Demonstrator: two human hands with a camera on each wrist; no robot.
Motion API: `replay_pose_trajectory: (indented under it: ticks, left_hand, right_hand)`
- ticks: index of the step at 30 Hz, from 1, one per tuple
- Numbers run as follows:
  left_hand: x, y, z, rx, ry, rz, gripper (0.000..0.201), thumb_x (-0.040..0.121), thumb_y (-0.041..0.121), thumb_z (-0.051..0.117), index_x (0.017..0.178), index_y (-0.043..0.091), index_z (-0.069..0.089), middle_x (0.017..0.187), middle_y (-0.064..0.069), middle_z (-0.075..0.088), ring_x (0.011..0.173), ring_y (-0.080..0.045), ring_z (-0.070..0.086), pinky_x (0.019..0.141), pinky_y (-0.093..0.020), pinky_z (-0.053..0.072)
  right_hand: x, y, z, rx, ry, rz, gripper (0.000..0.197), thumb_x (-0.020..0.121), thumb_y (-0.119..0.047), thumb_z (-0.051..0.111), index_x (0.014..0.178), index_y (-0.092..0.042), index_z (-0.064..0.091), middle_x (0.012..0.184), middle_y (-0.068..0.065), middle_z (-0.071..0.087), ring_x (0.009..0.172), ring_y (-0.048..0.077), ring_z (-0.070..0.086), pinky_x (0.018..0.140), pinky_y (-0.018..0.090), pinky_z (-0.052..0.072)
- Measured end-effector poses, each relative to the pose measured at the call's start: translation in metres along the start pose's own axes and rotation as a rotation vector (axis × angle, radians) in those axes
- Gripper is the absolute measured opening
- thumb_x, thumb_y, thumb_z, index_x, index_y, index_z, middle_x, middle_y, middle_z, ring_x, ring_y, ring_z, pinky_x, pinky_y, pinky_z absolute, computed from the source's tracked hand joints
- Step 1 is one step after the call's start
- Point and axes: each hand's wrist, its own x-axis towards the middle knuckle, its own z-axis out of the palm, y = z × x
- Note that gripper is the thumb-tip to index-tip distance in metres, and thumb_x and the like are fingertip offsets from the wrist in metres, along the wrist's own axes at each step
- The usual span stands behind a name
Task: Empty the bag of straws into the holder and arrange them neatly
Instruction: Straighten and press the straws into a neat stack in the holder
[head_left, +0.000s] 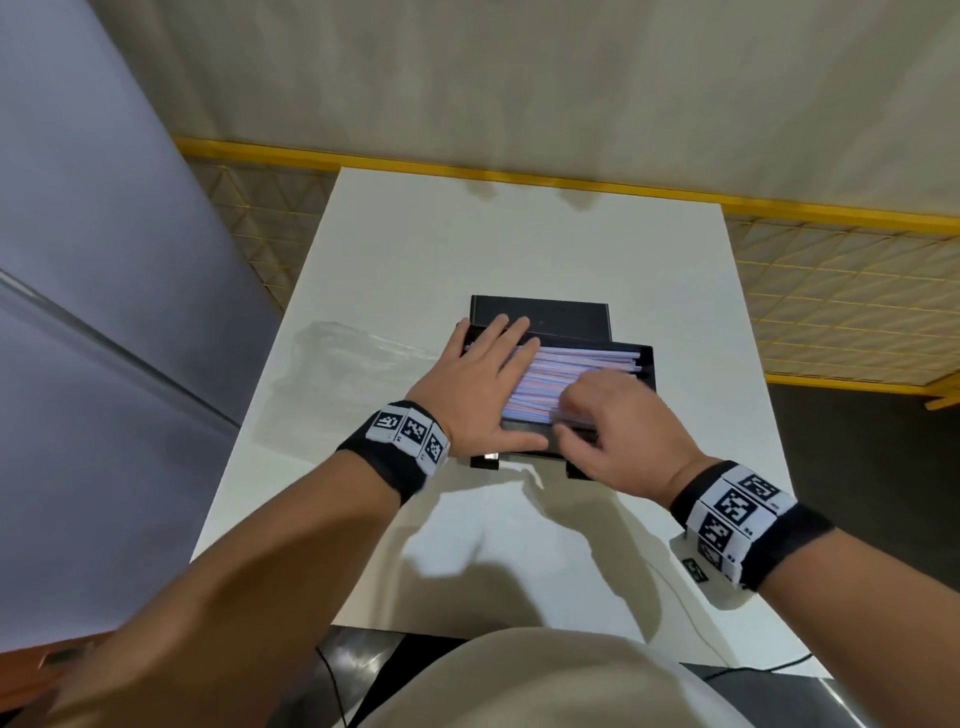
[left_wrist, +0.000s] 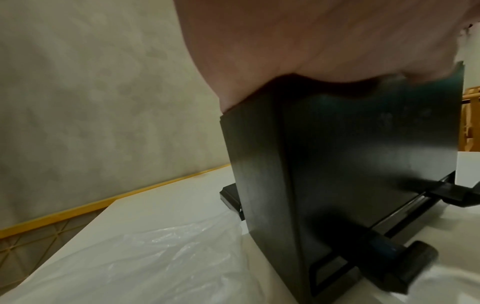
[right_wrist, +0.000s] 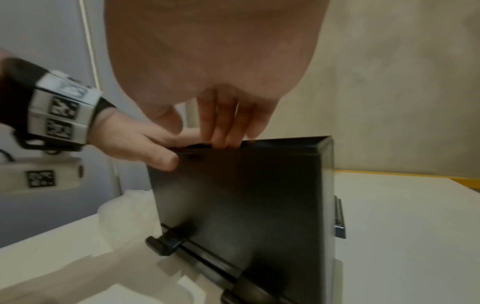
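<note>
Nearest, two bare forearms reach out over the white surface (head_left: 519, 249), each wrist strapped with a black band carrying black-and-white markers. The right hand (head_left: 618, 431) hovers at the near right of the black holder (head_left: 550, 314), its fingers (right_wrist: 221, 127) curled down over the near rim and into the straws (head_left: 566, 371); whether they actually pinch any straw I cannot tell from here. Just to its left the left hand (head_left: 478, 389) lies flat, fingers straight and a little spread, pressing on the left end of the straws, with its thumb along the holder's near edge.

The straws, pale pink and lilac, lie side by side across the open top of the holder, filling it. The holder stands on the middle of the surface on black bar feet.

To its left the clear plastic bag (left_wrist: 145, 257) lies crumpled and flat on the surface, just beside the holder.

Beyond, a yellow rail (head_left: 467, 169) runs along the far edge, below a pale wall.
</note>
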Motion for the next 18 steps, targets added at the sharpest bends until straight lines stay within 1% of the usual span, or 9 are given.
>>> replay_pose_trajectory:
  ticks: [2, 3, 4, 7, 9, 11, 13, 16, 18]
  left_hand:
    - [0.003, -0.001, 0.002, -0.009, 0.019, -0.005, 0.122, 0.079, 0.094, 0.031, 0.164, 0.011, 0.005, 0.174, -0.009, 0.003, 0.160, -0.028, 0.000, 0.126, -0.059, 0.005]
    - [0.005, 0.000, 0.002, -0.022, 0.034, -0.006, 0.121, 0.080, 0.092, 0.035, 0.164, 0.010, 0.006, 0.173, -0.009, 0.007, 0.160, -0.028, 0.003, 0.126, -0.059, 0.006]
    - [0.007, 0.001, 0.002, -0.035, 0.052, -0.008, 0.120, 0.081, 0.090, 0.038, 0.164, 0.009, 0.008, 0.173, -0.009, 0.011, 0.160, -0.029, 0.007, 0.126, -0.058, 0.007]
    - [0.009, 0.004, 0.003, -0.040, 0.090, -0.011, 0.115, 0.082, 0.085, 0.041, 0.163, 0.008, 0.016, 0.169, -0.012, 0.022, 0.156, -0.033, 0.018, 0.126, -0.058, 0.011]
    - [0.009, 0.006, 0.004, -0.026, 0.104, -0.005, 0.111, 0.083, 0.082, 0.041, 0.161, 0.007, 0.020, 0.166, -0.015, 0.026, 0.154, -0.036, 0.022, 0.126, -0.057, 0.013]
    - [0.009, 0.006, 0.005, -0.021, 0.116, 0.005, 0.108, 0.084, 0.080, 0.042, 0.160, 0.006, 0.024, 0.165, -0.016, 0.029, 0.153, -0.037, 0.024, 0.125, -0.057, 0.015]
    - [0.009, 0.006, 0.006, -0.024, 0.127, 0.017, 0.105, 0.084, 0.078, 0.043, 0.159, 0.005, 0.028, 0.164, -0.017, 0.030, 0.152, -0.039, 0.026, 0.125, -0.058, 0.016]
    - [0.009, 0.006, 0.007, -0.008, 0.125, 0.016, 0.104, 0.082, 0.075, 0.040, 0.158, 0.005, 0.029, 0.164, -0.018, 0.030, 0.152, -0.039, 0.025, 0.125, -0.058, 0.016]
    - [0.010, 0.006, 0.007, 0.000, 0.114, 0.012, 0.106, 0.080, 0.075, 0.035, 0.159, 0.005, 0.029, 0.165, -0.019, 0.028, 0.153, -0.039, 0.023, 0.125, -0.057, 0.014]
  right_hand:
    - [-0.004, -0.009, 0.006, 0.043, -0.194, 0.004, 0.030, 0.084, -0.044, 0.054, 0.091, -0.016, 0.060, 0.087, 0.001, 0.060, 0.083, 0.024, 0.057, 0.072, 0.037, 0.046]
    - [-0.004, -0.011, 0.010, 0.032, -0.265, 0.024, 0.030, 0.083, -0.044, 0.055, 0.094, -0.016, 0.058, 0.089, 0.001, 0.060, 0.085, 0.023, 0.057, 0.072, 0.036, 0.045]
    - [-0.004, -0.012, 0.014, 0.018, -0.304, 0.050, 0.030, 0.083, -0.043, 0.058, 0.096, -0.016, 0.057, 0.091, 0.001, 0.060, 0.087, 0.023, 0.057, 0.072, 0.035, 0.044]
    - [0.000, -0.015, 0.018, 0.007, -0.290, 0.097, 0.030, 0.082, -0.041, 0.059, 0.098, -0.016, 0.057, 0.094, 0.002, 0.060, 0.087, 0.023, 0.058, 0.070, 0.035, 0.044]
    - [0.003, -0.018, 0.019, 0.004, -0.258, 0.115, 0.029, 0.083, -0.040, 0.060, 0.098, -0.015, 0.058, 0.094, 0.002, 0.058, 0.085, 0.023, 0.056, 0.067, 0.032, 0.038]
    - [0.008, -0.021, 0.020, -0.011, -0.266, 0.125, 0.027, 0.084, -0.039, 0.060, 0.096, -0.015, 0.058, 0.094, 0.003, 0.058, 0.084, 0.024, 0.057, 0.066, 0.031, 0.034]
    - [0.014, -0.023, 0.022, -0.009, -0.320, 0.149, 0.028, 0.083, -0.040, 0.060, 0.095, -0.016, 0.056, 0.095, 0.003, 0.061, 0.085, 0.025, 0.059, 0.066, 0.032, 0.038]
    - [0.024, -0.025, 0.022, 0.022, -0.402, 0.199, 0.033, 0.079, -0.044, 0.058, 0.096, -0.016, 0.058, 0.091, 0.003, 0.066, 0.084, 0.026, 0.063, 0.070, 0.035, 0.050]
    - [0.031, -0.024, 0.020, 0.051, -0.454, 0.224, 0.029, 0.078, -0.043, 0.060, 0.089, -0.016, 0.059, 0.085, 0.003, 0.066, 0.079, 0.026, 0.062, 0.068, 0.035, 0.051]
